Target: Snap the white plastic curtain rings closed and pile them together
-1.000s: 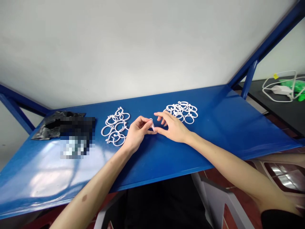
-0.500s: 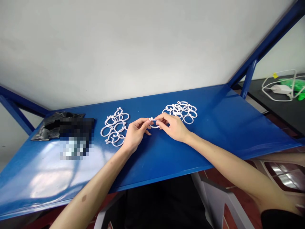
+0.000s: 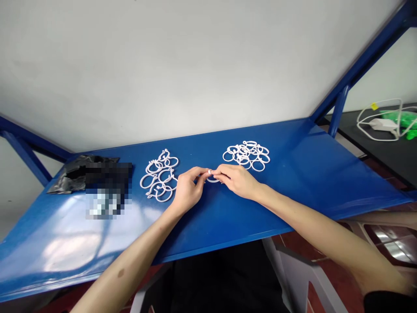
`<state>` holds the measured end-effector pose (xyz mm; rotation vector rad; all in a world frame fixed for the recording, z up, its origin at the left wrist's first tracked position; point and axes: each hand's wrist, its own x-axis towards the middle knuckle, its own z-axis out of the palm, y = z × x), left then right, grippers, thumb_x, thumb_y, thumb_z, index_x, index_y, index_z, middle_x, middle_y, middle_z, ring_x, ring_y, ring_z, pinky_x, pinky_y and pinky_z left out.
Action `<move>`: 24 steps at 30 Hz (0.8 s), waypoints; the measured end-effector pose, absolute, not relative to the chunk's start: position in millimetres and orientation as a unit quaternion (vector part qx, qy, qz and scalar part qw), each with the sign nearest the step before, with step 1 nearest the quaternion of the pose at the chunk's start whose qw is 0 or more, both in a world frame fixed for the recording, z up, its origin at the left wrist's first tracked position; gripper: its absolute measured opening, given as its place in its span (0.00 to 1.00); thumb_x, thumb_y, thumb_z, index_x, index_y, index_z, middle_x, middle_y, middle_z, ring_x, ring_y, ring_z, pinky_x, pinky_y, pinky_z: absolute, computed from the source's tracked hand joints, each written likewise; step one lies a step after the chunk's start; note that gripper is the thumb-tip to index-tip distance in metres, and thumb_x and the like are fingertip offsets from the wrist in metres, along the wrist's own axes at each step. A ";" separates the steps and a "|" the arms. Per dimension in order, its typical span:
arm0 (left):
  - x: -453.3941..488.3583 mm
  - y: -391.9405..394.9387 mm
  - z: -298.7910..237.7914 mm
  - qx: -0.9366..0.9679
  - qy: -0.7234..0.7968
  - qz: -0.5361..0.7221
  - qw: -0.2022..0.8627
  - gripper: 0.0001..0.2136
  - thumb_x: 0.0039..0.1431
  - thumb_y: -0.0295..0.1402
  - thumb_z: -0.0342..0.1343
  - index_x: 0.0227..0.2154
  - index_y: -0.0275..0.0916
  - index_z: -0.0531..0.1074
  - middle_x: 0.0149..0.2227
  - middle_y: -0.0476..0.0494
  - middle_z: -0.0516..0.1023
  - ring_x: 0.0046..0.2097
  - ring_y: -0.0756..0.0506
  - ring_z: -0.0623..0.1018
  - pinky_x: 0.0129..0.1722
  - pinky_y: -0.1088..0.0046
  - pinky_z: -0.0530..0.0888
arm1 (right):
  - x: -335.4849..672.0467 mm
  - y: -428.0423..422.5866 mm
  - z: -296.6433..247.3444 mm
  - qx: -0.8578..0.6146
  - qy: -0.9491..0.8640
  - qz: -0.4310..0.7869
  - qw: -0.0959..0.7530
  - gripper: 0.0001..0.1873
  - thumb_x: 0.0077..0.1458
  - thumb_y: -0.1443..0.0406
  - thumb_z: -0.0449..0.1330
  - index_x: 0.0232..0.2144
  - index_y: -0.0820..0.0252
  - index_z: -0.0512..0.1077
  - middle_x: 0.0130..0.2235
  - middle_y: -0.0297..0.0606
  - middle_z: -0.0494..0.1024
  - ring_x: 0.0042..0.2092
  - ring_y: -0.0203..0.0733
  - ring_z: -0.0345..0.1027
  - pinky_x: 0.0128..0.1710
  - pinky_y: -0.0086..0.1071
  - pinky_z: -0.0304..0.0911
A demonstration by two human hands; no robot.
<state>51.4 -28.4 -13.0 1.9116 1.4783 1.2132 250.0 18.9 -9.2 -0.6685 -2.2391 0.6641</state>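
Blue metal tabletop (image 3: 299, 182), glossy, set against a plain white wall (image 3: 195, 65). Item one: a single white plastic ring (image 3: 213, 178), held just above the middle of the tabletop between our two hands. Our left hand (image 3: 186, 190) pinches the ring's left side between thumb and forefinger, with the other fingers curled under. Our right hand (image 3: 240, 180) pinches the right side in like manner, knuckles up, so that the fingertips of both hands nearly meet over the ring. We cannot tell whether the ring's ends are joined or apart. Item two: a loose group of white rings (image 3: 160, 179) lying flat just left of our left hand, several overlapping. Item three: a denser heap of white rings (image 3: 246, 155) just beyond our right hand, towards the back edge. Item four: a crumpled black bag (image 3: 73, 171) at the far left of the tabletop, next to a pixelated patch. Item five: blue frame struts (image 3: 339, 111) rising at either end. Item six, well apart on a dark surface to the right: a looped white cable (image 3: 379, 124) beside something green (image 3: 402, 118).
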 end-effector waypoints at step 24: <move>-26.0 7.2 2.4 0.622 0.773 0.100 -0.070 0.17 0.66 0.34 0.50 0.51 0.34 0.77 0.50 0.31 0.78 0.53 0.30 0.73 0.47 0.54 0.72 | 321.6 159.2 17.5 -0.543 -0.795 0.209 0.171 0.07 0.60 0.65 0.63 0.36 0.55 0.82 0.41 0.39 0.85 0.43 0.46 0.78 0.43 0.38 0.69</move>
